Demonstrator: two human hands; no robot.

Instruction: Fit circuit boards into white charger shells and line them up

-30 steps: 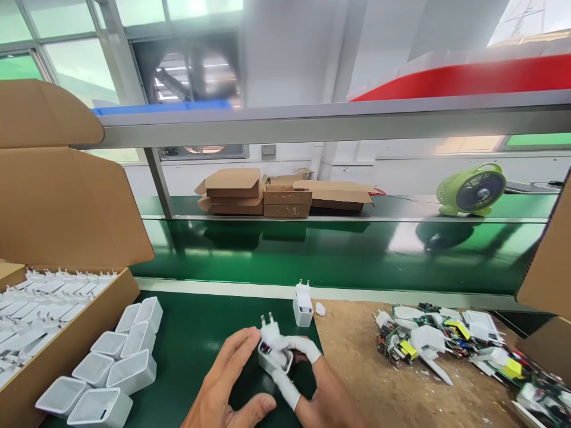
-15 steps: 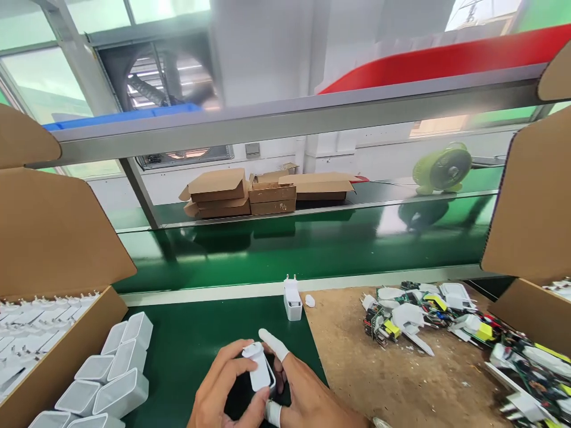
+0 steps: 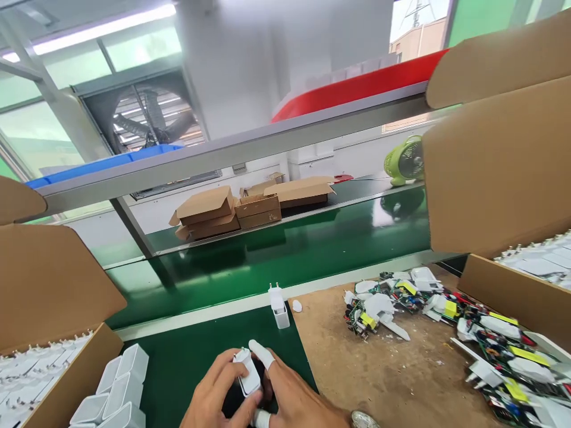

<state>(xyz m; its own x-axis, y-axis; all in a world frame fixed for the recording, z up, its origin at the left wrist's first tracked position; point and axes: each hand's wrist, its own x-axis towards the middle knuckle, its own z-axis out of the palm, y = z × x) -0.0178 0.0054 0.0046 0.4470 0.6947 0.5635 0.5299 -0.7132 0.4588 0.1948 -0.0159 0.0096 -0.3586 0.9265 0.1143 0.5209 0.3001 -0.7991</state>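
Both hands grip a small white plug charger (image 3: 248,375) low in the middle of the view. My left hand (image 3: 214,389) has its fingers and thumb on the lid piece from the left. From the right my right hand (image 3: 297,389) closes round the housing, with white finger cots on some fingertips; part of its grip is hidden. Past the hands, a second charger (image 3: 279,314) stands upright with its pins up and its lid tilted out of the shell. Beside it lies a little white piece (image 3: 297,306).
White open housings (image 3: 122,392) are grouped at the left, by a carton (image 3: 71,380) of pinned lids. Circuit boards and white parts (image 3: 482,339) heap up on a brown board (image 3: 339,356). Another carton (image 3: 513,291) stands right. A green conveyor belt (image 3: 312,249) runs behind.
The view has tilted and turned right. Between my hands, the lid piece has moved into closer line with the housing, and less dark gap shows around it.
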